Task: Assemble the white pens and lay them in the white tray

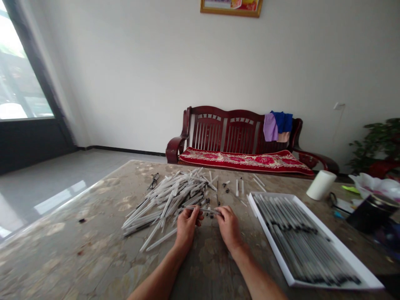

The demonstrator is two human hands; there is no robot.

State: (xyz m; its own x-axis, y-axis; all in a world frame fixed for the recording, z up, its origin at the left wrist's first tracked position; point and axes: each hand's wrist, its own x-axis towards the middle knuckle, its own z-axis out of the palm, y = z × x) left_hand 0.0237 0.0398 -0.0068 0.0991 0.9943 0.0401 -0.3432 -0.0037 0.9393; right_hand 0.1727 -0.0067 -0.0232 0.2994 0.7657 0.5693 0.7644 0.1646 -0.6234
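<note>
On the bench [78, 250], a pile of pen barrels [168, 198] lies left of centre; a tray [343, 246] lies to the right, with pens [300, 237] in rows in it; loose parts [233, 187] sit between pile and tray; spectacles [153, 181] lie behind the pile; a roll [321, 185] stands behind the tray, a jar [370, 212] to its right; before the pile, the left grip [186, 225] and right grip [229, 227] pinch one pen [204, 209] between them; a settee [240, 141] stands behind the bench, against the wall; cloths [277, 126] hang on its back.
</note>
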